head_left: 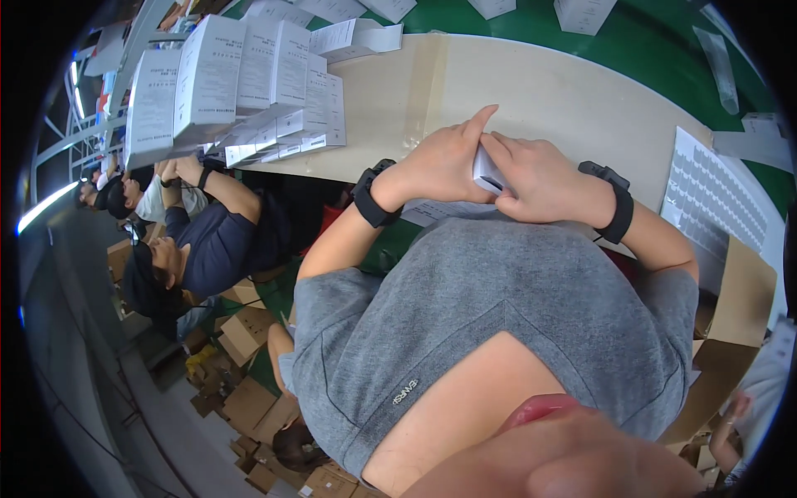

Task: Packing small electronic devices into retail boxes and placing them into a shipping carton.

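Note:
A small white box [486, 173] is held between my two hands in front of my chest, over the near edge of the table. Most of it is hidden by fingers; only a narrow white side with a dark strip shows. My left hand [442, 163] is closed against the box's left side, its thumb or index finger pointing up and away. My right hand [552, 178] wraps over the right side, fingers bent across the top. Below my left wrist lies a white printed piece [436, 211], partly covered by my grey shirt.
Stacked white printed boxes [207, 79] stand at the left of the beige table [531, 87]. A sheet of labels [718, 191] lies at the right, above an open cardboard box [739, 307]. More white boxes [585, 12] sit on the green surface beyond. A co-worker [212, 241] works at left.

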Demonstrator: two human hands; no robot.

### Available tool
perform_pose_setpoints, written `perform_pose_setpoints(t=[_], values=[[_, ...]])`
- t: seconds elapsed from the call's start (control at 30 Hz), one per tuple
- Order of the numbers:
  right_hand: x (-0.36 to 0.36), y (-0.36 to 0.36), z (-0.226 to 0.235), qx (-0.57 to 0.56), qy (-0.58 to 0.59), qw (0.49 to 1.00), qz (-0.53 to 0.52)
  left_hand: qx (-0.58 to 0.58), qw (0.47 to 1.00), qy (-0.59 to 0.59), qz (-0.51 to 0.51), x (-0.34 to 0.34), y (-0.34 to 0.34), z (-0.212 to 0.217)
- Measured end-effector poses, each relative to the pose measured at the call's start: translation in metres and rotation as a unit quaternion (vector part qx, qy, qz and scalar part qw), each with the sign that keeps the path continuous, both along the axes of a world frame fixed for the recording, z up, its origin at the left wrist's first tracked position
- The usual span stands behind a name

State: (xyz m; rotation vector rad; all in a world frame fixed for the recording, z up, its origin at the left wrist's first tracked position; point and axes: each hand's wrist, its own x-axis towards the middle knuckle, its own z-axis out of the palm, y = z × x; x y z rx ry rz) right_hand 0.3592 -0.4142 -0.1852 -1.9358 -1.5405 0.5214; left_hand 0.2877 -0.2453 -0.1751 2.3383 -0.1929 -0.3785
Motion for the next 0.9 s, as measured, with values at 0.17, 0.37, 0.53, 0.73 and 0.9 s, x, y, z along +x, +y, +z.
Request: perform_pose_setpoints(t=[0.17, 0.37, 0.53, 0.73, 0.9], values=[[0.013, -0.013, 0.006, -0.015, 0.049, 0.999, 0.007, -0.033, 0.997, 0.052, -0.048, 0.016, -0.004, 0.003], [0.006, -0.028, 0.011, 0.037, 0.145, 0.988, -0.020, -0.088, 0.986, 0.068, -0.124, 0.010, -0.005, -0.002], [0.012, -0.036, -0.013, 0.027, 0.175, 0.982, -0.062, -0.132, 0.986, 0.016, -0.098, 0.018, 0.018, -0.017], [0.009, -0.038, -0.020, 0.007, 0.241, 0.964, -0.111, 0.337, 0.888, -0.214, 0.230, 0.038, 0.168, -0.055], [-0.004, -0.039, -0.015, 0.025, 0.229, 0.970, -0.079, 0.491, 0.832, -0.133, 0.220, 0.045, 0.219, -0.066]])
